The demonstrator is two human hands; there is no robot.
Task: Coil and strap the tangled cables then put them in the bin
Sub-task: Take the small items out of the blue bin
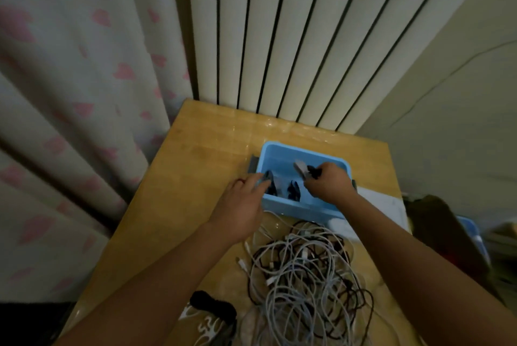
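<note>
The cables point(305, 275) lie in a loose white and dark tangle at the near edge of the desk point(195, 155), just in front of the bin point(279, 149), with none of that heap coiled yet.

Our right hand point(328, 183) is inside the bin, fingers curled round a small grey and dark strap point(305, 170) and lifting it clear of the others; we judge it is being picked out so the first coil can be bound. Our left hand point(240, 205) reaches over the bin's left wall, fingers straight and relaxed, touching a dark strap point(270, 182) that rests against that wall, probably to steady the bin or sort through what is in it. It grasps nothing that we can see.

More dark straps point(293, 191) sit on the bin's floor between the two hands. The bin stands near the far right of the desk, its near wall almost touching the tangle, so a finished coil needs only a short carry.

The left half of the desk is bare wood and gives the best room for coiling. The right edge is crowded: something white lies beside the bin there. A dark patterned object point(212, 315) sits at the near edge, left of the cables. Behind the desk stand a radiator point(307, 37) and a curtain point(84, 93).
</note>
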